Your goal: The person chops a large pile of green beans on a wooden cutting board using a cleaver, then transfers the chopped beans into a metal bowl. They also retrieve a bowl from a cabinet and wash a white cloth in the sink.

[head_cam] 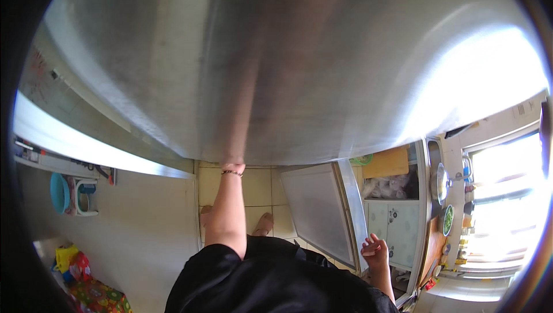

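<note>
A large brushed-metal refrigerator front (302, 75) fills the upper view, very close to the camera. My left arm, with a beaded bracelet (232, 173) at the wrist, stretches forward to it. Only the wrist end of my left hand (233, 167) shows at the metal's lower edge; its fingers are hidden behind that edge. Below, to the right, a refrigerator door (319, 209) stands swung out from the body. My right hand (374, 247) is beside this door's outer edge, fingers partly curled and apart, with nothing seen in it.
At the right are a counter with a sink (433, 153), a metal bowl (440, 183), a bowl of chopped greens (448, 220), a wooden board (433, 244) and a cabinet (397, 231). A blue basin (59, 193) and a white stool (86, 213) are at the left.
</note>
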`<state>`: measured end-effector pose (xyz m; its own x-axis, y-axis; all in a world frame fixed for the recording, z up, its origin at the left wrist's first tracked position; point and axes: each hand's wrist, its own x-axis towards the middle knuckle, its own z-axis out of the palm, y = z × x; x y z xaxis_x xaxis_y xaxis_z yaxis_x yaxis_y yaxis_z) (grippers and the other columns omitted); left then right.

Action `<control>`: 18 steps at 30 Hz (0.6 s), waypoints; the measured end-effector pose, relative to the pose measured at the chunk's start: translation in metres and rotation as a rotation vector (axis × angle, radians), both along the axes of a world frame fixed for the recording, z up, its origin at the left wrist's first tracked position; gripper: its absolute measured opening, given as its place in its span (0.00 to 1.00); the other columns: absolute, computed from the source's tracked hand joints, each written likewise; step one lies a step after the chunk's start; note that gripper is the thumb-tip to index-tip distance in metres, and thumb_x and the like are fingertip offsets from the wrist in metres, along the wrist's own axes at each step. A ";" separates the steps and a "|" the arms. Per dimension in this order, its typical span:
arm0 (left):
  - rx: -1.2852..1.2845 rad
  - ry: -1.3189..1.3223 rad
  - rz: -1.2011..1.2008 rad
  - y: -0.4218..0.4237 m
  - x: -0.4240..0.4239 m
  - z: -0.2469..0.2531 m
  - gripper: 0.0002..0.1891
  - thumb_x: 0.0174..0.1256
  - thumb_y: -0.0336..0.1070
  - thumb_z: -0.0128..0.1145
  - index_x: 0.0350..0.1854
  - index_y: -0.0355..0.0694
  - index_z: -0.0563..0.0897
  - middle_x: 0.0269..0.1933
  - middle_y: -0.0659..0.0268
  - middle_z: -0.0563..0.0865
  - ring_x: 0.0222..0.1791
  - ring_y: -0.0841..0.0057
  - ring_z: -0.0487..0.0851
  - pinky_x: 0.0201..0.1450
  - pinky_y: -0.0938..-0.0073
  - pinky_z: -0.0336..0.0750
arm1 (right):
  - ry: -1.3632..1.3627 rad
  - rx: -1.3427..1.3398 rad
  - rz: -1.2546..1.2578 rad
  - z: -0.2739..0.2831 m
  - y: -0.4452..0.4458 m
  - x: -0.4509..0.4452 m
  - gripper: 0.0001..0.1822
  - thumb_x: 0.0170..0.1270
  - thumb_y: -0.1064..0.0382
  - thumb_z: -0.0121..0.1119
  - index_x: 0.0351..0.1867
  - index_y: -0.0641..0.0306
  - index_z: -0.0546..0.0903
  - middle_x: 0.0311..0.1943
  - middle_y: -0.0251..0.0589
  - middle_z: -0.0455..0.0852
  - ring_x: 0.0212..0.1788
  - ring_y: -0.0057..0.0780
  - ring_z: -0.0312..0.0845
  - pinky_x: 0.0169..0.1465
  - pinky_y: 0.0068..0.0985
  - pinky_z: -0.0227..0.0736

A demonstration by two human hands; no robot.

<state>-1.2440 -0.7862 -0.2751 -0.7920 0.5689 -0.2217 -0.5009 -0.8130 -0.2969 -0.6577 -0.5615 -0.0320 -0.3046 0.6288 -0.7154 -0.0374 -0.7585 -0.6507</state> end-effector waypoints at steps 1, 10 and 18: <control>-0.042 0.017 -0.046 -0.016 0.012 -0.006 0.22 0.73 0.39 0.49 0.66 0.38 0.75 0.64 0.56 0.81 0.66 0.60 0.78 0.70 0.57 0.74 | -0.111 0.042 -0.016 0.006 0.007 0.007 0.23 0.66 0.50 0.56 0.60 0.55 0.79 0.44 0.44 0.82 0.41 0.41 0.76 0.44 0.45 0.76; -0.811 -0.284 -0.438 -0.241 0.190 0.008 0.27 0.75 0.49 0.49 0.70 0.39 0.69 0.59 0.54 0.80 0.56 0.59 0.81 0.59 0.57 0.79 | -1.416 0.540 1.049 0.000 0.023 0.021 0.22 0.65 0.43 0.55 0.47 0.52 0.90 0.46 0.48 0.91 0.49 0.44 0.88 0.55 0.40 0.81; -1.113 -0.128 -0.832 -0.342 0.182 0.065 0.23 0.73 0.47 0.47 0.65 0.41 0.74 0.56 0.56 0.83 0.51 0.59 0.82 0.56 0.57 0.77 | -1.457 0.495 0.863 0.037 -0.067 0.013 0.21 0.71 0.45 0.50 0.52 0.48 0.89 0.51 0.45 0.89 0.57 0.44 0.85 0.61 0.38 0.78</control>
<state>-1.0616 -1.1285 -0.2099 -0.2526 0.3360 -0.9074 -0.9666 -0.1296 0.2211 -0.6443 -0.6285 0.0053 0.0179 0.8699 -0.4929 0.9981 0.0134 0.0598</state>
